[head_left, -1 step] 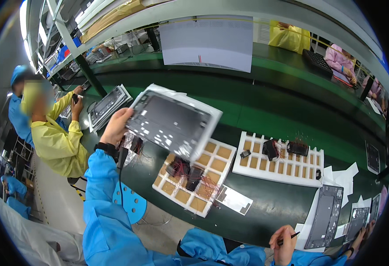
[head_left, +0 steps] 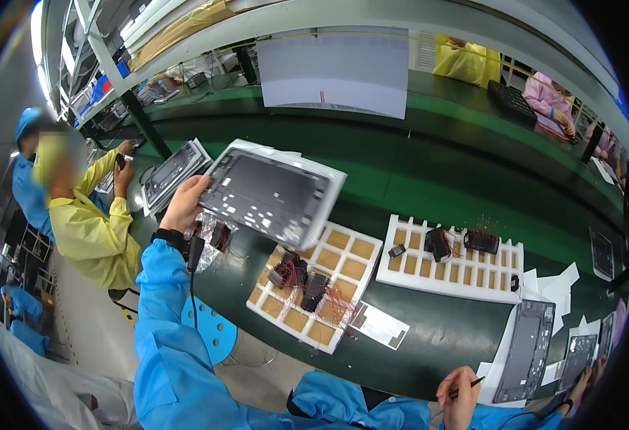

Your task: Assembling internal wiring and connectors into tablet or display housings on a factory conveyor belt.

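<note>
The left hand (head_left: 183,204) is clamped on the left end of a dark tablet panel (head_left: 268,188) with little white patches (head_left: 249,208); I cannot see the fingers under it. The panel is up in the air over the bench (head_left: 436,333), and hides the far left corner of the near foam tray (head_left: 322,332). A firm but soft grip on the edge should stop it bending. The right hand (head_left: 458,395) is closed round a thin black pen-like tool (head_left: 473,384) by the bench's near edge. Its tip is best kept off the panel's face.

At the left, a stack of panels (head_left: 173,170) sits close behind the left hand, so a swing that way may bump it. The black cord (head_left: 195,301) by the wrist could catch. Red wires (head_left: 337,299) stick out in the near tray; lifting the panel high should keep it off them. Green bench top shows behind the far foam tray (head_left: 429,288), and that side looks best for moving. Another panel (head_left: 526,351) lies near the bench's right end.
</note>
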A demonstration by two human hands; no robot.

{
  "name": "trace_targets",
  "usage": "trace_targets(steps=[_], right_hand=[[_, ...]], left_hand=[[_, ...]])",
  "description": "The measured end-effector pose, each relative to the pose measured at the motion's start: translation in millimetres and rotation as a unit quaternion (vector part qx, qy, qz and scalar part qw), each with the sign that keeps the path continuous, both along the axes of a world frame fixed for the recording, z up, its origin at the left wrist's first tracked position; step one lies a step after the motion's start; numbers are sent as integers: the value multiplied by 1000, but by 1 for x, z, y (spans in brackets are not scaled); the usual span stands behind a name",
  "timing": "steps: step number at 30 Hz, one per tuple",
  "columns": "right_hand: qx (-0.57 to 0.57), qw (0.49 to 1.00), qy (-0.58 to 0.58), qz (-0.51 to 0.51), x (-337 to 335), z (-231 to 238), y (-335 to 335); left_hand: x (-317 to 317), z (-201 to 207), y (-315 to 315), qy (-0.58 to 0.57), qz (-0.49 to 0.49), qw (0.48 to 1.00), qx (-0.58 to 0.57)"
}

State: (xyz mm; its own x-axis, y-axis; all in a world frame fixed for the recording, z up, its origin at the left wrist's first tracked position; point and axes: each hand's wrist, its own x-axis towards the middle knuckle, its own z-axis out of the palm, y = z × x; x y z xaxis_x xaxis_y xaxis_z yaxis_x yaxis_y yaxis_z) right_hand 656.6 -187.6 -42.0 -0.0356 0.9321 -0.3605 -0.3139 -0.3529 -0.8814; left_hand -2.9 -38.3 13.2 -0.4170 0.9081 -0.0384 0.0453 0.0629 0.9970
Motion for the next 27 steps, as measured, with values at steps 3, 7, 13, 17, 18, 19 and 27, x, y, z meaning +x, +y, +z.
trace_targets(steps=[3, 7, 13, 17, 18, 19, 27], right_hand=[[-12, 999, -42, -12, 2, 3, -6], [-29, 995, -84, -44, 6, 0, -20], [-25, 987, -138, -73, 1, 10, -29], [-40, 989, -133, -54, -7, 11, -22], [-42, 988, -144, -44, -10, 12, -21], [-45, 987, -144, -45, -10, 13, -20], [9, 977, -201, -65, 28, -1, -16]], left_hand=[[-54, -25, 18, -23, 45, 999, 19], [-82, -50, 39, -27, 79, 996, 7], [-110, -79, 61, 51, 110, 992, -34], [-152, -92, 56, 323, 217, 918, -77], [-153, -92, 55, 426, 271, 859, -84], [-153, -90, 55, 433, 296, 848, -70], [48, -11, 41, 287, 50, 952, 94]])
